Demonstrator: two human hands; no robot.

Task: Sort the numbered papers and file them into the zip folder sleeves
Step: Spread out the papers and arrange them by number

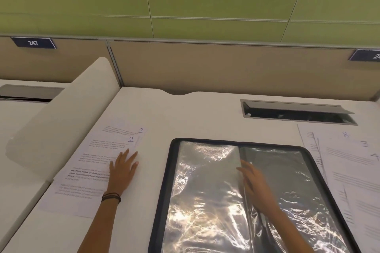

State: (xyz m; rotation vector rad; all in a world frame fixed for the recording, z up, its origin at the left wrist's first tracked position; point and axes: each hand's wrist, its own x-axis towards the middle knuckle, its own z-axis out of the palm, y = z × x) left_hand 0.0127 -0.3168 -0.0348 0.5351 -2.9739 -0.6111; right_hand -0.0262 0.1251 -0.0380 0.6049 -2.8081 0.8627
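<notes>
The left hand (123,168) lies flat, palm down and fingers straight and slightly spread, pressing on the left stack of papers (90,172) in the lower left of the frame. It grips nothing. Dark bands (111,197) circle its wrist.

The right hand (256,182) reaches in from the lower right and rests on the open zip folder (171,170). Its fingers (245,165) are stretched toward the edge of a clear sleeve (205,181) along the centre fold. Glare on the plastic hides the contact, so I cannot tell whether it pinches that edge or only touches it.

The folder lies open on the white desk (205,113), lower centre of the frame, with a dark zip rim around shiny transparent sleeves on both halves. No paper shows inside them.

The left stack is fanned, with handwritten numbers 1 and 2 visible at the sheets' upper right corners. A second spread of papers (349,162) lies at the right edge of the frame, just beside the folder, showing 8, 3 and 4.

Beyond the folder, a cable slot (298,112) with its lid raised sits in the desk at the upper right. A curved white divider (61,127) stands at the left, and a plate reading 247 (33,42) hangs in the upper left.
</notes>
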